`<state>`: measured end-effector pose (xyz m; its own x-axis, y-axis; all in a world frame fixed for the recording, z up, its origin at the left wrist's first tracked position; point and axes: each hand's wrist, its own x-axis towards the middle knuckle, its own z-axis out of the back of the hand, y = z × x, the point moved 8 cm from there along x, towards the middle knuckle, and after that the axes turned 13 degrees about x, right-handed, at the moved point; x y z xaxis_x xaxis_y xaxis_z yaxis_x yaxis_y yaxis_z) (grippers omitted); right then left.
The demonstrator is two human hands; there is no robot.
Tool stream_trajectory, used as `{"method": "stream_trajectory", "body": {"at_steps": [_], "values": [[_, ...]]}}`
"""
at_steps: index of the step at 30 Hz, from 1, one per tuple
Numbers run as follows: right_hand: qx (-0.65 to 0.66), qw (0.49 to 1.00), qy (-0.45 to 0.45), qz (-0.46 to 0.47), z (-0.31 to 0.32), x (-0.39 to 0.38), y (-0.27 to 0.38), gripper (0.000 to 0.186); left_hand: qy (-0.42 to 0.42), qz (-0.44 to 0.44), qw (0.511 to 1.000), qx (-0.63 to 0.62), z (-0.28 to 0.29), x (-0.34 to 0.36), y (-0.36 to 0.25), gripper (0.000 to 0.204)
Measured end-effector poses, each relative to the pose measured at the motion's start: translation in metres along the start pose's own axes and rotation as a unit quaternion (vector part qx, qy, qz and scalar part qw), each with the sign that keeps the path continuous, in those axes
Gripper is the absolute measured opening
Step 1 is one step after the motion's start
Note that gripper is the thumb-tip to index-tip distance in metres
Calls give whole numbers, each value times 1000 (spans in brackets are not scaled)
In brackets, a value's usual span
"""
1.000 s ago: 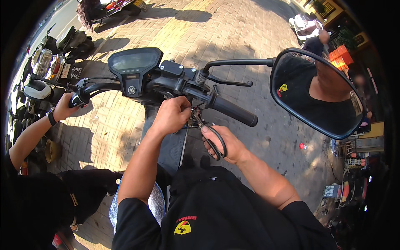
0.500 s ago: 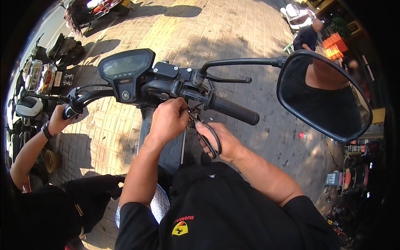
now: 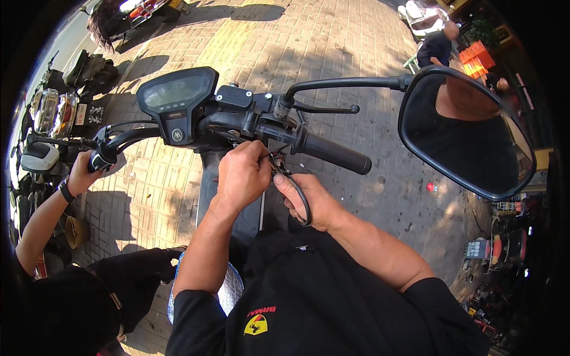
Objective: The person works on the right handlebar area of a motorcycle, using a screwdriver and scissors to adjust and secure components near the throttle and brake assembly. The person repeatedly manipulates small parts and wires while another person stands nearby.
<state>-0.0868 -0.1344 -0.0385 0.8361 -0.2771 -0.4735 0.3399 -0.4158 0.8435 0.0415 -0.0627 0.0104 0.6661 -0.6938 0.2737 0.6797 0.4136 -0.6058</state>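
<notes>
My right hand (image 3: 314, 203) is closed around the black looped handles of what look like scissors (image 3: 304, 199). Their front end points up and left, to small exposed parts and wiring (image 3: 278, 164) beneath the right side of the handlebar. Close beside that end, my left hand (image 3: 242, 172) is closed, with its fingertips pinched together. Whatever it pinches is hidden behind the fingers. Above both hands are the scooter's handlebar (image 3: 261, 127) and its black right grip (image 3: 335, 153). A dark dashboard display (image 3: 178, 92) sits left of centre.
Another person's hand (image 3: 86, 172) holds the left handlebar end. A large mirror (image 3: 466, 130) juts out at right on a black stem (image 3: 350, 85). Parked scooters (image 3: 56, 113) line the left side. A person (image 3: 436, 47) is at the far right, near orange boxes (image 3: 477, 58).
The scissors' handles have come closer together in my right hand, which has shifted slightly left. My left hand stays by the wiring. The mirror sits slightly farther right in view.
</notes>
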Motion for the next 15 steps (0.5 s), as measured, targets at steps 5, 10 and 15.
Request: {"method": "stream_trajectory", "body": {"at_steps": [5, 10, 15], "values": [[-85, 996, 21, 19, 0, -10, 5, 47, -73, 76, 992, -67, 7, -15, 34, 4], [-342, 917, 194, 64, -9, -35, -13, 44, 159, 236, 951, 119, -53, -101, 100, 11], [-594, 795, 112, -49, 40, -17, -61, 41, 371, 268, 889, -14, -138, -162, 120, 39]]}}
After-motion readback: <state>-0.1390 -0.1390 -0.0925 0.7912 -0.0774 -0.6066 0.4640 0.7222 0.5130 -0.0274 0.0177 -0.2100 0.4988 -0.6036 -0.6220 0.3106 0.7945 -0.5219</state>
